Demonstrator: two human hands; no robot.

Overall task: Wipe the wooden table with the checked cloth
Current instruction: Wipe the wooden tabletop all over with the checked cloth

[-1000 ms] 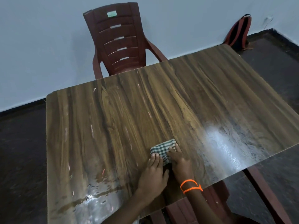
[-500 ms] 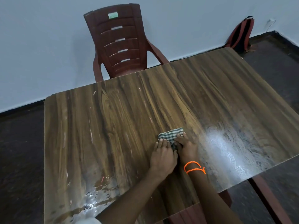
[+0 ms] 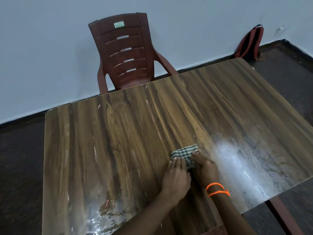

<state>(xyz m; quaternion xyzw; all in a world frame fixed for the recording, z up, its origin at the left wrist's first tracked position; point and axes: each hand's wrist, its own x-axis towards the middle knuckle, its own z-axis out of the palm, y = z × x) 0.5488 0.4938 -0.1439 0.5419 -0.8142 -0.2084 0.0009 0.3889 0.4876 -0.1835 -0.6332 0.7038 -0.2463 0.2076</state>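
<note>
Since a second ago, both hands and the checked cloth (image 3: 185, 155) have slid farther across the wooden counter (image 3: 118, 150), away from the near edge. Left hand (image 3: 177, 178) and right hand (image 3: 205, 168), the right wearing an orange wrist thread (image 3: 217, 189), lie flat with fingers together, side by side on the folded cloth's near half, seemingly to add pressure. Wet streaks shine near-left and to the right. Beyond the far edge stands a maroon plastic chair (image 3: 126, 53); far right, a backpack (image 3: 250, 43) leans against the pale wall.
</note>
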